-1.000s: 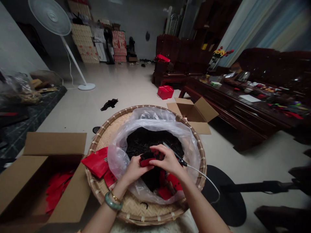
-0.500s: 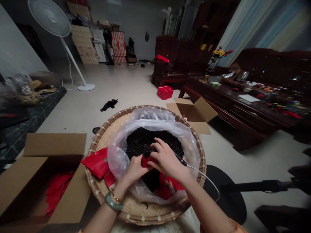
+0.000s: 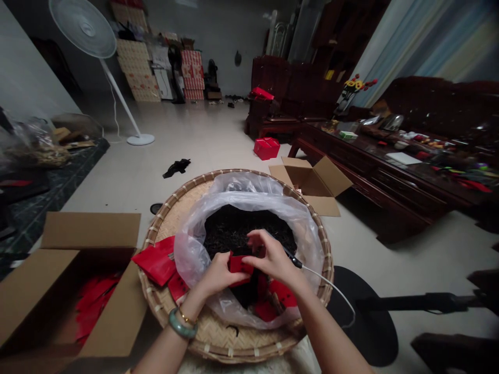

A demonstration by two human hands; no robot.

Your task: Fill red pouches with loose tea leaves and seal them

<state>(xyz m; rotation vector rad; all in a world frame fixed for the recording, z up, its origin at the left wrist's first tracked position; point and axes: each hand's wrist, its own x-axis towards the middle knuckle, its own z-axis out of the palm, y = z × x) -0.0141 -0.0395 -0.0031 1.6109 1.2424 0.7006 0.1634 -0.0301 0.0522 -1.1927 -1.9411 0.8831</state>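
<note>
A small red pouch (image 3: 238, 265) is gripped between the thumb and fingers of my left hand (image 3: 218, 274), just above the dark dried leaves, which look like tea (image 3: 230, 228). My right hand (image 3: 273, 257) is at the pouch's right side, thumb against it and fingers apart and curled, slightly blurred. The leaves fill a clear plastic bag (image 3: 185, 249) whose rim is folded outward. This bag sits on a round woven bamboo tray (image 3: 163, 221). More red packets (image 3: 280, 296) lie in the bag's near right part, below my right wrist.
Red pouches (image 3: 156, 262) lie on the tray's left. An open carton (image 3: 113, 322) at left holds red packets; another carton (image 3: 327, 182) stands beyond the tray. A black device with a white cable (image 3: 327, 280) is by my right hand. A black round base (image 3: 366, 317) stands at right.
My right fingers have lifted and spread away from the pouch, with the thumb still at it. More of the pouch's red face shows in my left hand. The view has shifted slightly.
</note>
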